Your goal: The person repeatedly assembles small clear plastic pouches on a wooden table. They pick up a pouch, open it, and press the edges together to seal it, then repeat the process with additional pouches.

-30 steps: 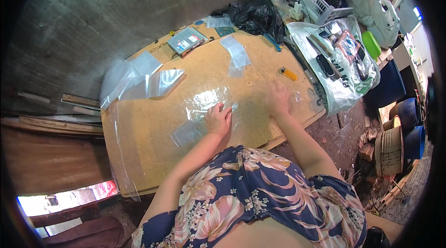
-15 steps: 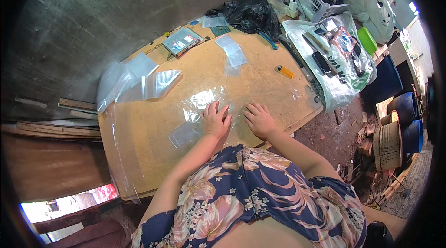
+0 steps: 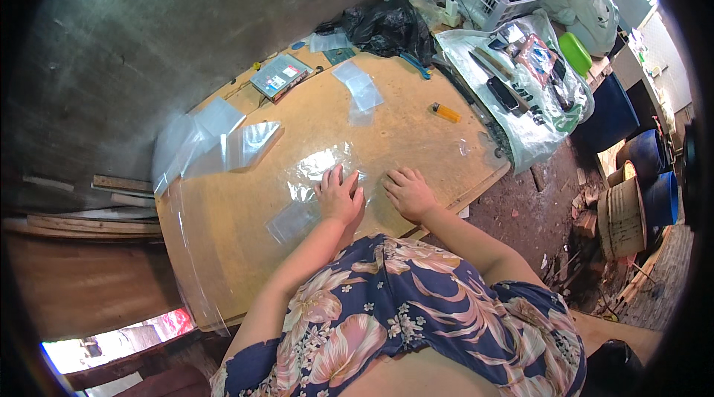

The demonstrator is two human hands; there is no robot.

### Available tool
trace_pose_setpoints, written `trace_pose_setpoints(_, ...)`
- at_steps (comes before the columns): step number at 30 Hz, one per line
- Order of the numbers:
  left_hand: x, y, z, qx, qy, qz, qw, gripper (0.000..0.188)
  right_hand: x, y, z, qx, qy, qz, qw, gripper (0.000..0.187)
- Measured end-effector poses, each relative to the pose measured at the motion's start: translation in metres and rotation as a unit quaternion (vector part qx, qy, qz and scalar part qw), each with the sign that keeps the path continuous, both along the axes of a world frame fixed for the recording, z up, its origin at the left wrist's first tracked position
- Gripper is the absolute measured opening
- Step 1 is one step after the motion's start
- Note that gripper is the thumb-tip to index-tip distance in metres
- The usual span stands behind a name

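Note:
My left hand [image 3: 340, 195] lies palm down, fingers stretched out, on a clear plastic sheet [image 3: 327, 159] that glints on the wooden table [image 3: 230, 211]. A smaller clear plastic piece [image 3: 291, 222] lies beside that wrist. To its right, my right hand [image 3: 409, 193] rests on the table near the sheet's right side, fingers spread and slightly bent. I see nothing held in either hand, though the space under the palms is hidden.
Stacked clear plastic sheets [image 3: 249, 146] lie at the left, more plastic pieces [image 3: 358, 88] at the far middle. A flat box [image 3: 281, 77], black bag [image 3: 390, 25] and orange lighter [image 3: 445, 112] are farther off. Knives and a phone lie on a plastic sack [image 3: 520, 129] at the right.
The whole view has shifted slightly. Both hands stay flat on the table in nearly the same place, with the right fingers a little more spread.

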State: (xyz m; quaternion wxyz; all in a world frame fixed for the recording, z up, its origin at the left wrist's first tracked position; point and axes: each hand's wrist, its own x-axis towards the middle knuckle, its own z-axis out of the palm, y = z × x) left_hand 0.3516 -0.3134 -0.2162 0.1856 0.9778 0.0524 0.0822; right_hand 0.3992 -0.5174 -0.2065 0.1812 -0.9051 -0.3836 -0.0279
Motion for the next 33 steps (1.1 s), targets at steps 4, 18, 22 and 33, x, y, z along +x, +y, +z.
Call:
trace_pose_setpoints(4, -0.001, 0.000, -0.002, -0.008, 0.009, -0.003, 1.000, 0.039, 0.000, -0.003, -0.005, 0.035, -0.005, 0.004, 0.999, 0.029)
trace_pose_setpoints(18, -0.001, 0.002, -0.005, 0.001, 0.023, -0.010, 1.000, 0.043, 0.073, -0.193, -0.029, 0.072, -0.057, -0.550, 0.830, 0.031)
trace_pose_setpoints(22, -0.002, 0.003, -0.003, -0.002, 0.035, -0.015, 0.999, 0.043, 0.080, -0.197, -0.028, 0.077, -0.001, -0.557, 0.827, 0.022)
trace_pose_setpoints(33, -0.003, 0.003, 0.001, -0.009, 0.050, -0.005, 0.999, 0.045, 0.090, -0.131, 0.021, 0.143, -0.096, -0.292, 0.941, 0.010)
